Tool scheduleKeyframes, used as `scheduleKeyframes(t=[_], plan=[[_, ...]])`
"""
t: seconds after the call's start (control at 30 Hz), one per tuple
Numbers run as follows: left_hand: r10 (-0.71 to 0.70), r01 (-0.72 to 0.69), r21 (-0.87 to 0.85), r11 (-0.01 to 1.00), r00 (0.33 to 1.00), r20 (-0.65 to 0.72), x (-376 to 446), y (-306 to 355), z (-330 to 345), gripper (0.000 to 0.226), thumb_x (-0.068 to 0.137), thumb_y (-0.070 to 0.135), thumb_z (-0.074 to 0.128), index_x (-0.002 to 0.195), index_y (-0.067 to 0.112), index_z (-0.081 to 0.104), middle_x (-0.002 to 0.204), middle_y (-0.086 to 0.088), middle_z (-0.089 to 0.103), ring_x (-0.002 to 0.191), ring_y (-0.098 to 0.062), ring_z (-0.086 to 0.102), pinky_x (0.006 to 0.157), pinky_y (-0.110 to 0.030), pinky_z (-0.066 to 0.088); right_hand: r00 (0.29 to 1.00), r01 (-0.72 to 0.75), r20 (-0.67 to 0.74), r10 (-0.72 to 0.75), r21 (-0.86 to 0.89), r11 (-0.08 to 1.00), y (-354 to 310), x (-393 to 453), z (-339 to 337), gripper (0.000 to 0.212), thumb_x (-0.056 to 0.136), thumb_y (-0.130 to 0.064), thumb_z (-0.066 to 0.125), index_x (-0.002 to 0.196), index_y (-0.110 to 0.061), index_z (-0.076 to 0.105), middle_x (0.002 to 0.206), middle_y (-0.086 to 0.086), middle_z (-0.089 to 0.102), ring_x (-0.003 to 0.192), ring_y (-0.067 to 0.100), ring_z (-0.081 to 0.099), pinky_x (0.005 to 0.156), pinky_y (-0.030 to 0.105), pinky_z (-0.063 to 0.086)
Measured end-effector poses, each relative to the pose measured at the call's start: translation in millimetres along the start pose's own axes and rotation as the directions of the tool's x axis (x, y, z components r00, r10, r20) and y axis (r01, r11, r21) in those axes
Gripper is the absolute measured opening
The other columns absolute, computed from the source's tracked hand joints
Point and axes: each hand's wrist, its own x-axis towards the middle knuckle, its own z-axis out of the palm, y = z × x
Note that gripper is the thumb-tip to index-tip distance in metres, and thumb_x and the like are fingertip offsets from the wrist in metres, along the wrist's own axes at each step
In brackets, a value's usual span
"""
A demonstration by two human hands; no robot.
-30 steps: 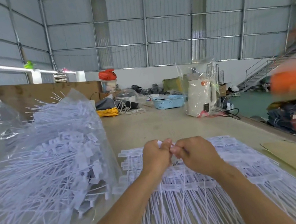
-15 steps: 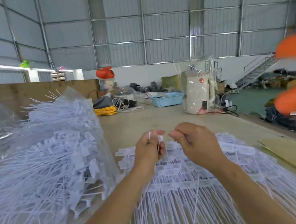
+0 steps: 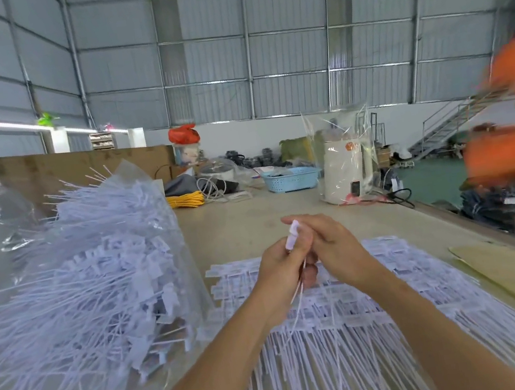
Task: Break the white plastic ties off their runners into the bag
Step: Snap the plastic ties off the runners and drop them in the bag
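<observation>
- The bag [image 3: 95,288] stands on the desk [image 3: 252,215] at the left, holding loose ties.
- The runners [image 3: 352,314] lie spread just right of the bag.
- The basket [image 3: 290,178] sits far behind, a wrapped appliance [image 3: 344,167] to its right.

two bare forearms, no sleeves in view, bare left hand [image 3: 280,270] and right hand [image 3: 335,246]
</observation>
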Motion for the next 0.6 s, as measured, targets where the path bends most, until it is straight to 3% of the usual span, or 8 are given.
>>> scheduleKeyframes(t=[0.07, 0.13, 0.23, 0.3, 0.47, 0.6], plan=[[0.009, -0.010, -0.025, 1.000, 0.999, -0.037, 2.1, 1.1, -3.2, 0.032, 0.091, 0.036, 0.055, 0.072, 0.011, 0.053, 0.052, 0.004, 0.048, 0.041, -0.008, 0.037, 0.040, -0.018, 0.031, 0.984, -0.103, 0.159, 0.077, 0.166, 0.981, -4.2, 2.2, -10.1, 0.029, 0.099, -0.013, 0.042, 0.121, -0.021, 0.060, 0.085, -0.010, 0.065, 0.076, 0.005, 0.057, 0.071, 0.016, 0.045], [0.010, -0.010, 0.002, 1.000, 0.992, -0.124, 4.9, 1.8, -6.1, 0.030, 0.096, 0.027, 0.053, 0.070, 0.013, 0.055, 0.051, 0.004, 0.047, 0.038, -0.008, 0.036, 0.038, -0.018, 0.029, 0.961, -0.167, 0.236, 0.141, 0.096, 0.981, -4.4, 6.4, -20.7, 0.027, 0.099, -0.013, 0.044, 0.119, -0.020, 0.061, 0.094, -0.003, 0.065, 0.077, 0.008, 0.059, 0.069, 0.021, 0.045], [0.025, -0.003, 0.093, 0.996, 0.972, -0.236, 8.6, 0.8, -9.1, 0.031, 0.097, 0.022, 0.052, 0.067, 0.011, 0.054, 0.052, 0.000, 0.049, 0.038, -0.009, 0.039, 0.040, -0.020, 0.032, 0.927, -0.208, 0.306, 0.218, -0.065, 0.976, -2.0, 10.5, -25.2, 0.019, 0.097, -0.016, 0.049, 0.098, -0.006, 0.065, 0.085, 0.007, 0.066, 0.059, 0.015, 0.056, 0.061, 0.028, 0.050], [0.030, 0.002, 0.124, 0.992, 0.967, -0.254, 8.3, 0.2, -10.9, 0.031, 0.096, 0.023, 0.053, 0.069, 0.009, 0.054, 0.050, 0.000, 0.050, 0.038, -0.010, 0.041, 0.040, -0.021, 0.033, 0.930, -0.164, 0.309, 0.197, -0.131, 0.978, 3.7, 11.3, -20.5, 0.027, 0.097, -0.019, 0.049, 0.087, 0.000, 0.065, 0.077, 0.011, 0.064, 0.050, 0.015, 0.050, 0.054, 0.026, 0.046], [0.018, 0.025, 0.143, 0.989, 0.956, -0.292, 7.5, -0.5, -14.0, 0.030, 0.093, 0.025, 0.058, 0.068, 0.010, 0.055, 0.044, 0.003, 0.047, 0.035, -0.009, 0.038, 0.037, -0.018, 0.031, 0.952, -0.064, 0.290, 0.097, -0.119, 0.991, 9.4, 8.0, -8.3, 0.028, 0.097, -0.019, 0.049, 0.075, -0.009, 0.064, 0.074, 0.009, 0.060, 0.046, 0.006, 0.050, 0.049, 0.020, 0.044], [-0.014, 0.069, 0.157, 0.985, 0.944, -0.331, 10.1, -0.7, -16.2, 0.027, 0.093, 0.022, 0.060, 0.068, 0.010, 0.055, 0.039, 0.004, 0.045, 0.032, -0.008, 0.036, 0.036, -0.016, 0.028, 0.990, 0.024, 0.138, 0.025, -0.340, 0.940, 13.4, 8.4, 2.1, 0.027, 0.092, -0.016, 0.056, 0.070, 0.000, 0.059, 0.065, 0.012, 0.053, 0.058, 0.019, 0.045, 0.058, 0.034, 0.039]])
